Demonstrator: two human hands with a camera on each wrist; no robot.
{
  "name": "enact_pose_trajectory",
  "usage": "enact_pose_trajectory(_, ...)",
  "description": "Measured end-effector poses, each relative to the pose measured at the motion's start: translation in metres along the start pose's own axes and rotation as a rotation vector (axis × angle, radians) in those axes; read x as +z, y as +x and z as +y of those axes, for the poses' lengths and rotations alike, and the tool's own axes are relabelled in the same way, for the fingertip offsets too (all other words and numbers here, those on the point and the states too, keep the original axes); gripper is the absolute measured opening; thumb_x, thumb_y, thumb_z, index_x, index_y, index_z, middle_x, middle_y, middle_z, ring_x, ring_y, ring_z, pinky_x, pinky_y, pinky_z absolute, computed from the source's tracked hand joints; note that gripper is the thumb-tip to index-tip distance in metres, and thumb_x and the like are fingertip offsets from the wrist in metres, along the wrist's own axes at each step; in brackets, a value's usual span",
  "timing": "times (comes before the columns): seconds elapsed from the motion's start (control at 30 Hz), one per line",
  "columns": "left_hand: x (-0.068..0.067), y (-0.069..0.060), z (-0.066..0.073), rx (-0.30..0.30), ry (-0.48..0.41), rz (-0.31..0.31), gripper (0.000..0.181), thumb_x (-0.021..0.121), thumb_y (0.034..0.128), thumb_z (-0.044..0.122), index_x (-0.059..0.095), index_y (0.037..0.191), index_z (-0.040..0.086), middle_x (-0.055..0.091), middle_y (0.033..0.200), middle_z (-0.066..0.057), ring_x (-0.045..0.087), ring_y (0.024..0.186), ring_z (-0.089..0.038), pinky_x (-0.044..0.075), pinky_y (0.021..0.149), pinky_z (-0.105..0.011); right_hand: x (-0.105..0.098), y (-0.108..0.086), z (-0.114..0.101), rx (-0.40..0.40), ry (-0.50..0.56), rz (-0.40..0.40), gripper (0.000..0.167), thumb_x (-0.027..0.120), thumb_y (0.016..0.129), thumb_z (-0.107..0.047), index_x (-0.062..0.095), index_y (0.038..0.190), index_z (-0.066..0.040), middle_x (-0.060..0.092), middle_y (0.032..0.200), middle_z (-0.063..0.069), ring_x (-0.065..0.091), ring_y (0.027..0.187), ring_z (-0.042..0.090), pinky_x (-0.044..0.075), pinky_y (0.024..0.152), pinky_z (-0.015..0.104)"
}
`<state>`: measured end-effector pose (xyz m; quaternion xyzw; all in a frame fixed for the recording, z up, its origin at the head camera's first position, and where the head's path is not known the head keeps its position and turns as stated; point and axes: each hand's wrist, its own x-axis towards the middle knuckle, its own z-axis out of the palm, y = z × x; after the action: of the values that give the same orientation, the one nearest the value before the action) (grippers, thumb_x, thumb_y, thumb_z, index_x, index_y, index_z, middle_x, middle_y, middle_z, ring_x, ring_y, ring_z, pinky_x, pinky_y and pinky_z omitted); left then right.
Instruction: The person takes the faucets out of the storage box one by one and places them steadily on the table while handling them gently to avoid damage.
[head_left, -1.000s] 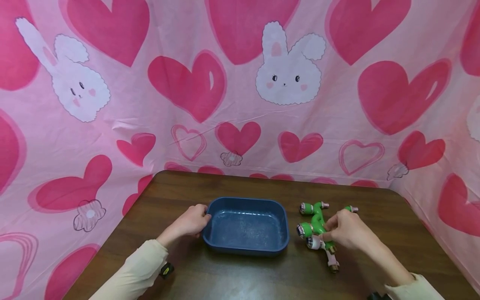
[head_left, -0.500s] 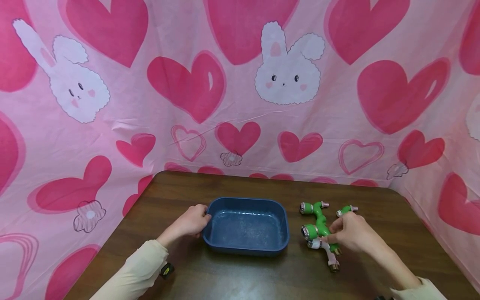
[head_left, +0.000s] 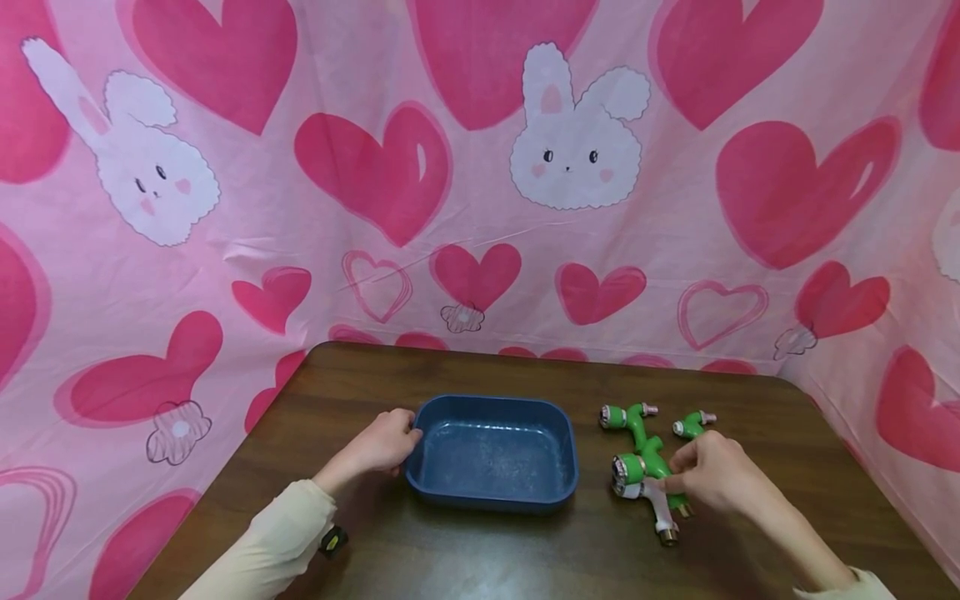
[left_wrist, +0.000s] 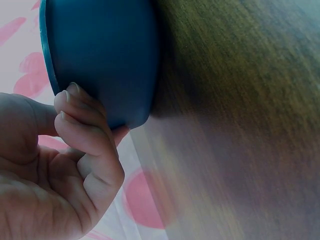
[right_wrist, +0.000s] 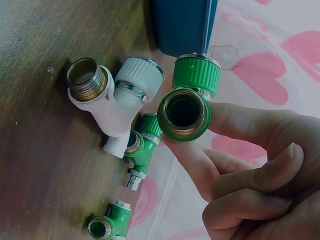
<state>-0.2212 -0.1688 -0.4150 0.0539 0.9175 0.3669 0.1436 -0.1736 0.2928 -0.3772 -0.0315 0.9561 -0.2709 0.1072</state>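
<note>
A blue rectangular basin [head_left: 491, 500] stands mid-table, and my left hand [head_left: 382, 442] grips its left rim, with fingertips against the outer wall in the left wrist view. My right hand [head_left: 712, 471] pinches a green pipe valve [head_left: 654, 458] with a ribbed knob. The right wrist view shows that valve's round brass-edged opening [right_wrist: 183, 116] facing the camera. Just below it in the head view lies a white valve [head_left: 662, 510] with a threaded brass end; whether the two touch is unclear. Behind are another green valve [head_left: 633, 418] and a smaller green fitting [head_left: 692, 423].
Everything stands on a dark brown wooden table [head_left: 495, 558]. Behind and at both sides hangs a pink cloth [head_left: 480, 217] printed with hearts and rabbits, close to the table's edges. The basin is left of the valves.
My right hand has shifted a little right and nearer, drawing the pinched green valve away from the one behind it. The smaller green fitting has come into fuller view. The left hand stays put.
</note>
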Motion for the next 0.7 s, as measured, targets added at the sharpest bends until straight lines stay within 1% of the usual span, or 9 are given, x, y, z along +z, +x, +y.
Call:
enact_pose_trajectory(0.07,0.0,0.0,0.0,0.002,0.001,0.001,0.021,0.059,0.1077,0.011,0.063,0.123,-0.003,0.06,0.069,-0.012,0.055,0.044,-0.02,0.05,0.046,-0.026,0.0,0.0,0.001,-0.002,-0.005,0.007,0.027,0.091,0.081,-0.029,0.081,0.093,-0.006,0.076,0.093,0.004,0.063,0.087,0.02,0.055,0.071,0.042)
enact_pose_trajectory(0.23,-0.001,0.0,0.0,0.007,0.002,0.002,0.019,0.059,0.1078,0.011,0.063,0.12,-0.003,0.06,0.067,-0.012,0.054,0.043,-0.019,0.048,0.045,-0.026,0.002,-0.002,0.003,-0.008,-0.01,0.021,0.021,0.091,0.081,-0.027,0.079,0.087,-0.01,0.072,0.083,-0.001,0.058,0.08,0.019,0.051,0.068,0.039)
enact_pose_trajectory(0.4,-0.001,-0.001,0.0,0.006,-0.004,0.002,0.018,0.059,0.1078,0.01,0.063,0.119,-0.003,0.059,0.067,-0.012,0.053,0.043,-0.019,0.048,0.045,-0.026,0.004,-0.004,0.009,0.006,-0.002,0.018,0.021,0.091,0.081,-0.027,0.079,0.086,-0.01,0.073,0.085,0.0,0.059,0.081,0.018,0.052,0.068,0.04)
enact_pose_trajectory(0.5,0.0,-0.002,0.0,0.007,-0.004,0.005,0.018,0.058,0.1078,0.01,0.063,0.119,-0.003,0.059,0.067,-0.012,0.053,0.043,-0.019,0.048,0.045,-0.026,0.004,-0.005,0.013,0.013,0.0,0.013,0.025,0.092,0.08,-0.029,0.08,0.089,-0.009,0.074,0.09,0.003,0.063,0.086,0.021,0.055,0.07,0.042)
enact_pose_trajectory(0.63,0.0,-0.001,-0.001,0.011,-0.012,0.008,0.018,0.058,0.1079,0.01,0.063,0.119,-0.003,0.059,0.067,-0.012,0.052,0.043,-0.018,0.047,0.044,-0.025,0.002,-0.006,0.018,0.025,-0.002,0.01,0.031,0.092,0.08,-0.029,0.08,0.096,-0.004,0.077,0.098,0.008,0.069,0.096,0.029,0.058,0.077,0.05)
enact_pose_trajectory(0.7,0.001,-0.001,-0.001,0.014,-0.011,0.006,0.019,0.058,0.1079,0.009,0.063,0.12,-0.004,0.059,0.067,-0.012,0.052,0.042,-0.018,0.048,0.044,-0.025,0.002,-0.007,0.021,0.032,-0.005,0.003,0.032,0.091,0.081,-0.029,0.08,0.097,-0.004,0.077,0.099,0.01,0.07,0.097,0.032,0.058,0.078,0.053)
